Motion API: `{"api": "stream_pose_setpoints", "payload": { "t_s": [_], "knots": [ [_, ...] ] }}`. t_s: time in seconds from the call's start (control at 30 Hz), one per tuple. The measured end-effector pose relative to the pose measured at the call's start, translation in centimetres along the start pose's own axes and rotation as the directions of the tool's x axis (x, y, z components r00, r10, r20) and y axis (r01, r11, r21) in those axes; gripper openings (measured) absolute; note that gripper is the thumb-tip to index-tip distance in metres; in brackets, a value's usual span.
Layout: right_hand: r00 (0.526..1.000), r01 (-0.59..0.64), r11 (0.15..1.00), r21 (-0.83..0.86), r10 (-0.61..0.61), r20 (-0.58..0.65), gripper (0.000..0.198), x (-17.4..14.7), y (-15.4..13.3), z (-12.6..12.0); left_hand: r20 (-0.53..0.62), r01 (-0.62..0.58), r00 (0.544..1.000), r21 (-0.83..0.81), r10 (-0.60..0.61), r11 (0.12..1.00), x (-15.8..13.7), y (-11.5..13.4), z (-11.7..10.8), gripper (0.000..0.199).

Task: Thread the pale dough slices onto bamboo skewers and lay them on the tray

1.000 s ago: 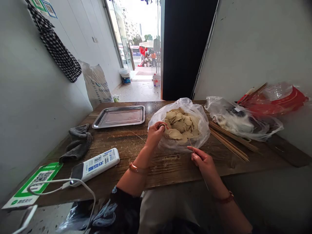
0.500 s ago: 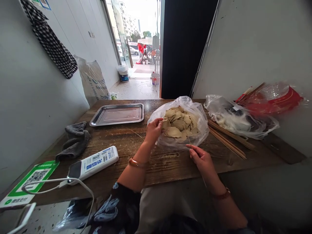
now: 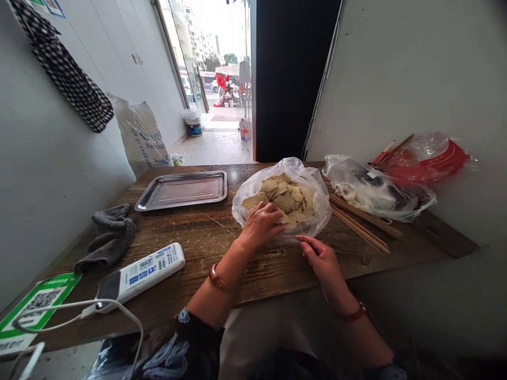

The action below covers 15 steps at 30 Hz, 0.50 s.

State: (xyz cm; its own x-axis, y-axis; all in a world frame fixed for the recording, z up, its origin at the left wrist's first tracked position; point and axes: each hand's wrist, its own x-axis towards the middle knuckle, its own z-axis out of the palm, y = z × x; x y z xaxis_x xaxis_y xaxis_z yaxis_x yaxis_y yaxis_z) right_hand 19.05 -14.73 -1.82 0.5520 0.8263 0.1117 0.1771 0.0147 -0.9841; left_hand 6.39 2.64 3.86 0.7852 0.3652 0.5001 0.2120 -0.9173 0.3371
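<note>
A clear plastic bag (image 3: 241,211) stands wide open on the table, holding a heap of thin, pale tan slices (image 3: 283,202). My left hand (image 3: 262,224) lies over the near left part of the heap with its fingers curled down. Its fingertips are hidden, and I cannot make out what they hold. Just in front of the bag, my right hand (image 3: 321,258) pinches a thin wooden skewer (image 3: 299,224). The skewer's upper end points at the slices, and its lower end shows below the wrist. No slice is visible on it.
Loose skewers (image 3: 360,227) lie right of the bag, near another plastic bag (image 3: 380,192) and a red package (image 3: 431,163). To the left are a metal tray (image 3: 184,191), a grey cloth (image 3: 111,237), a white device (image 3: 144,272) with a cable and a green QR card (image 3: 39,303).
My left hand has moved right over the slices and turned its back upward, its fingers curling down. My right hand keeps its hold on the skewer. The whole view has shifted slightly.
</note>
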Motion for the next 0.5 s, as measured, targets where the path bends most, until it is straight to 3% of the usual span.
{"api": "stream_pose_setpoints", "payload": {
  "t_s": [0.07, 0.13, 0.33, 0.4, 0.5],
  "knots": [
    [1.0, -0.008, 1.0, 0.006, 0.008, 0.0, 0.044, 0.0, -0.09, -0.02, 0.03, 0.012, 0.999, -0.054, -0.01, 0.998, 0.05, -0.07, 0.21, 0.011],
    [1.0, -0.013, 1.0, 0.005, 0.013, 0.0, 0.044, -0.01, -0.1, -0.07, 0.0, 0.054, 0.999, -0.119, -0.054, 0.991, 0.09, -0.33, 0.35, 0.018],
    [1.0, 0.003, 1.0, 0.005, -0.003, -0.009, 0.047, -0.06, -0.02, -0.16, -0.124, 0.261, 0.946, -0.262, -0.301, 0.929, 0.23, -0.86, 0.56, 0.018],
    [1.0, 0.005, 1.0, 0.008, -0.005, -0.006, 0.047, -0.07, -0.03, -0.17, -0.08, 0.236, 0.962, -0.249, -0.263, 0.939, 0.19, -0.93, 0.4, 0.011],
    [1.0, 0.003, 1.0, 0.009, -0.003, -0.001, 0.047, -0.07, 0.01, -0.17, -0.013, 0.124, 0.992, -0.179, -0.128, 0.976, 0.06, -0.91, 0.14, 0.02]
  ]
}}
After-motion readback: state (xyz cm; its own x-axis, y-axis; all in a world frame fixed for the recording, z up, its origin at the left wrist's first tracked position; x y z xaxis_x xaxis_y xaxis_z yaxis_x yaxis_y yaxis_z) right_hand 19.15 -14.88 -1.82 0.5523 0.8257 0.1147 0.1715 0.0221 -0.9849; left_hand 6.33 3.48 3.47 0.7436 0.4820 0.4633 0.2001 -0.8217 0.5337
